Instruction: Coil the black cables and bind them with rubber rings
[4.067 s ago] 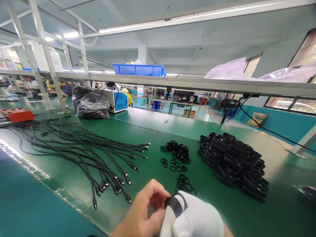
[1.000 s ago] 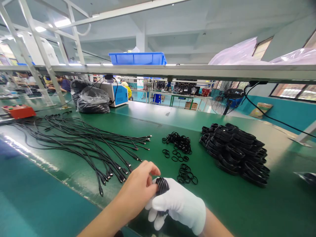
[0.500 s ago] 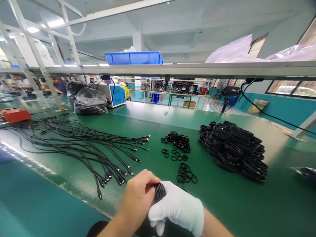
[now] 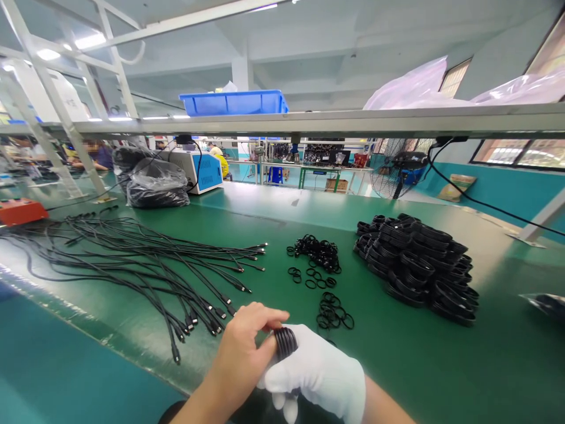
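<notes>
Coiled cable point(image 4: 286, 343) is held on the person's side of the ring pile point(image 4: 318, 254), above the green table point(image 4: 247, 219). Left of the ring pile, loose cables point(image 4: 145, 235) lie spread, many plugs toward the person, perhaps for easy picking. Right of it, stacked coils point(image 4: 415, 268) probably save space. The gloved right hand point(image 4: 315, 365) closes around the 1 coil, seemingly keeping its turns together. The bare left hand point(image 4: 245, 341) stretches its index finger, thumb at the coil; if it grips, I cannot tell. Loose rings point(image 4: 331, 309) lie before the pile, likely for reach.
</notes>
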Demonstrator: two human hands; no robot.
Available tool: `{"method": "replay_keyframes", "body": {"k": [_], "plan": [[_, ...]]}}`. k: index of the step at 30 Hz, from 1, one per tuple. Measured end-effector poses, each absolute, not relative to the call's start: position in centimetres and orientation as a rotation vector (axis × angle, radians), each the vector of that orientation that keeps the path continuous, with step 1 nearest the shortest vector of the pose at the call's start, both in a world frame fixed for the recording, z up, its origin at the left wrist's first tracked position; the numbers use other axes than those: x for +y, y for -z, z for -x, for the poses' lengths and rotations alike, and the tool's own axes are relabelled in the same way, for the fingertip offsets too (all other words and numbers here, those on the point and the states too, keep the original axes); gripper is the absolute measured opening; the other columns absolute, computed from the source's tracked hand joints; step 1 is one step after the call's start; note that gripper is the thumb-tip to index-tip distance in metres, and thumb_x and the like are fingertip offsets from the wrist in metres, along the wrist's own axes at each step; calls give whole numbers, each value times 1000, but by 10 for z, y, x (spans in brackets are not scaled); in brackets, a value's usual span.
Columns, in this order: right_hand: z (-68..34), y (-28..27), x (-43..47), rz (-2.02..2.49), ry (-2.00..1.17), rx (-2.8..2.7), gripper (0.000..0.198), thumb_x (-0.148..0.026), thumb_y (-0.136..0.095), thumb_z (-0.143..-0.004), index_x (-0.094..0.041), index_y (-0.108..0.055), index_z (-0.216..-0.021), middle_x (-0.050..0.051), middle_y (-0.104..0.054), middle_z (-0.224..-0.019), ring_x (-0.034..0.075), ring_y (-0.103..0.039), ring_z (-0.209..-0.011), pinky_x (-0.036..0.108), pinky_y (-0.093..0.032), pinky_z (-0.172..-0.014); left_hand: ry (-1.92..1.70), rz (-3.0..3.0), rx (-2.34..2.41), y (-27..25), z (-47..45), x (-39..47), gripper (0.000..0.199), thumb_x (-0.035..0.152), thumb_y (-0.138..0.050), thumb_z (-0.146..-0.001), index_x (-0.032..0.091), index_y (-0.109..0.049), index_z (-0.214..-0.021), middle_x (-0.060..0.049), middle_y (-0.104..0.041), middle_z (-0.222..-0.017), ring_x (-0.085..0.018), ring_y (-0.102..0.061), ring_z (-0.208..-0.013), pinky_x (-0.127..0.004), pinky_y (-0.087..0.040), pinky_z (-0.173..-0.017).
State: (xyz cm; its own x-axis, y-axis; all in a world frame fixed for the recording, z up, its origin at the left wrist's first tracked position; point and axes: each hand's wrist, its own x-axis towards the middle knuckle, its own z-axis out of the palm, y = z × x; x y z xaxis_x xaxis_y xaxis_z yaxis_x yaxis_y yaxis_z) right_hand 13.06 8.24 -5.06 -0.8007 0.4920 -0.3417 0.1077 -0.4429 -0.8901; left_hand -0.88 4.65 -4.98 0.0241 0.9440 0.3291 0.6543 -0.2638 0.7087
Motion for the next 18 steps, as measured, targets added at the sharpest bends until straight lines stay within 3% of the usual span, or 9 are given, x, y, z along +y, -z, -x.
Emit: {"method": "replay_keyframes", "body": {"k": [3,6,13,18], "plan": [[-133,50,85,824,-2337,-1496,14,-16,-61,-54,-10,-60,-67,0,-57,-49,8,-51,-36,18,-44,-37,-1029,-1935,1495,48,15,43,30,16,-51,-84,25,-62,-110,-2,-66,-96,-17,-58,-90,-30,-46,-84],[-134,52,86,826,-2345,-1476,18,-18,-63,-54,-9,-62,-70,0,-57,-49,9,-52,-36,18,-44,-36,-986,-2029,1486,53,13,38,30,19,-46,-88,22,-62,-113,-6,-65,-107,-19,-56,-98,-32,-46,-89],[-133,56,87,807,-2369,-1432,16,-23,-66,-55,-10,-57,-59,-1,-53,-45,10,-51,-36,18,-43,-34,-1042,-2093,1580,55,6,34,36,15,-40,-86,18,-62,-114,-11,-66,-107,-23,-58,-97,-36,-49,-87],[-140,48,87,739,-2424,-1659,26,-21,-75,-57,-13,-58,-75,-5,-55,-52,8,-53,-43,18,-44,-43,-842,-1847,1485,38,26,69,30,16,-44,-82,22,-66,-102,-4,-67,-104,-18,-59,-98,-31,-45,-89]]}}
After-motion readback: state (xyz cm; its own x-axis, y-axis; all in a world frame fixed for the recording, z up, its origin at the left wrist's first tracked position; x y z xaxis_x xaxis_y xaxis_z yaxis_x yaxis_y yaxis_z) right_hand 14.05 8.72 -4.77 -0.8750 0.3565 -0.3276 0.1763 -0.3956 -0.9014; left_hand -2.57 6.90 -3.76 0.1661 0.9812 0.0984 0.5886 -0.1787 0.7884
